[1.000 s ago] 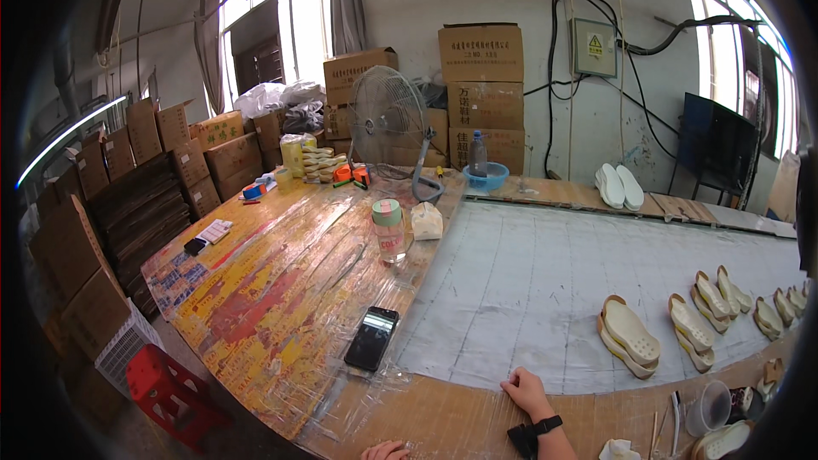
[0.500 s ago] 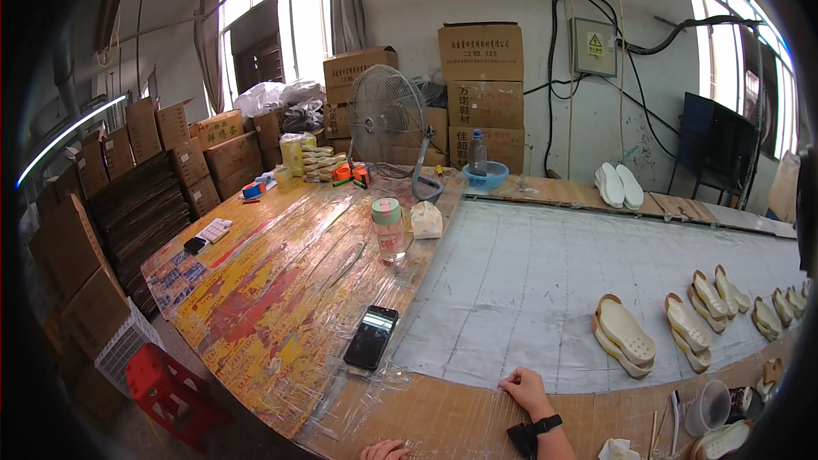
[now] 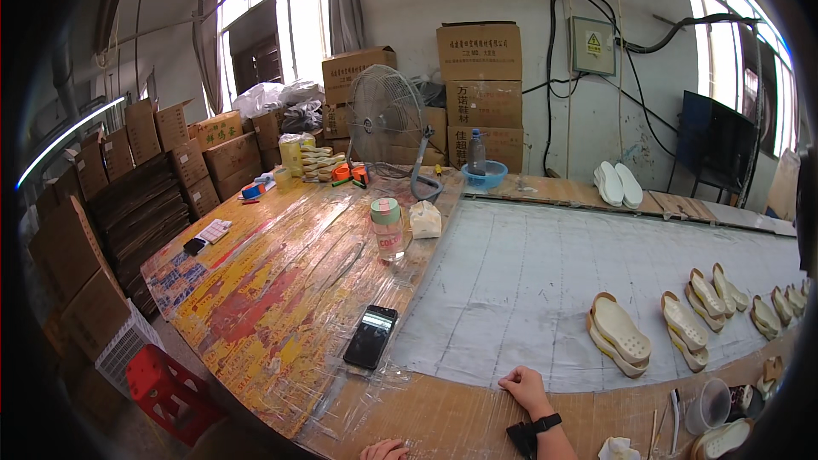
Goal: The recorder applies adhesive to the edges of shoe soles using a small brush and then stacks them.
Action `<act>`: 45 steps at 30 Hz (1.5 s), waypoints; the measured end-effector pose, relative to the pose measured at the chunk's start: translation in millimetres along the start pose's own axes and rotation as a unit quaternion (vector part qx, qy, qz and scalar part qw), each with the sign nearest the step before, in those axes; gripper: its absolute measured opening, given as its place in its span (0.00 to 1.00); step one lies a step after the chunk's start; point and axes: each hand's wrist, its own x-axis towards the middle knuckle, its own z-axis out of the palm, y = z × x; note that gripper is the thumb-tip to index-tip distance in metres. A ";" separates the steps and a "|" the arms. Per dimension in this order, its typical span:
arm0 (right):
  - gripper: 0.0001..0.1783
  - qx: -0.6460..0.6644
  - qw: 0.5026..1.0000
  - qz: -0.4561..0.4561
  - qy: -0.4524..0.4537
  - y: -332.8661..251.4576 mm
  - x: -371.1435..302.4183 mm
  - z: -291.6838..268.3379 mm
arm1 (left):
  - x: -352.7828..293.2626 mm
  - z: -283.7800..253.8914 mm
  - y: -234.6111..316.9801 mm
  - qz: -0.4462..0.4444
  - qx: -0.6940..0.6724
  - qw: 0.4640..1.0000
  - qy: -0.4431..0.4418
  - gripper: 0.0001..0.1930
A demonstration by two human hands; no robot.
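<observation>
My right hand (image 3: 525, 388) rests at the near edge of a pale grey sheet-like surface (image 3: 494, 290), its fingers curled together with nothing seen in them. A black watch-like band is on that wrist. My left hand (image 3: 385, 450) lies on the brown tabletop at the lower edge, fingers laid out, partly cut off by the frame. A black phone (image 3: 371, 337) is on the table beyond the left hand. To the right of my right hand, a pair of cream shoe soles (image 3: 619, 334) with tan edges sits on the pale surface, with more sole pairs (image 3: 685, 330) farther right.
A lidded bottle (image 3: 388, 230) and a crumpled white packet (image 3: 425, 220) stand beyond the phone. A fan (image 3: 385, 115), a blue basin (image 3: 484, 175) and white soles (image 3: 618, 184) are at the back. A clear cup (image 3: 707, 406) is at lower right, a red stool (image 3: 175, 392) at left.
The cream soles on the pale surface have shifted slightly to the left. Both hands stay where they were.
</observation>
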 end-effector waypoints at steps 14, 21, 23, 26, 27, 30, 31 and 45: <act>0.12 0.005 1.000 0.009 0.012 -6.3 -4.9 -6.2 | -1.5 -3.6 6.3 0.001 0.000 1.000 0.000 0.07; 0.12 -0.004 1.000 0.008 0.010 -18.0 -9.5 -10.6 | -1.6 -6.3 10.4 -0.001 -0.003 1.000 0.003 0.07; 0.12 -0.003 1.000 0.010 0.006 -13.6 -8.4 -11.5 | -0.9 -6.2 11.1 0.002 -0.003 1.000 0.004 0.07; 0.13 -0.026 1.000 0.001 0.001 -19.0 -10.7 -13.2 | -1.7 -7.2 12.0 0.003 -0.001 1.000 0.006 0.07; 0.14 -0.036 0.999 0.001 0.000 -20.5 -12.1 -14.3 | -2.0 -7.9 13.2 0.002 -0.002 1.000 0.004 0.07; 0.14 -0.059 0.998 -0.001 -0.004 -24.7 -15.0 -17.3 | -3.6 -8.5 15.0 0.000 -0.001 1.000 0.003 0.06; 0.15 -0.063 0.998 -0.004 -0.004 -26.0 -15.4 -17.9 | -3.8 -8.4 15.0 0.000 -0.001 1.000 0.003 0.06; 0.15 -0.083 0.996 -0.014 -0.007 -34.3 -20.7 -25.3 | -3.6 -11.9 22.6 0.001 0.001 1.000 0.006 0.05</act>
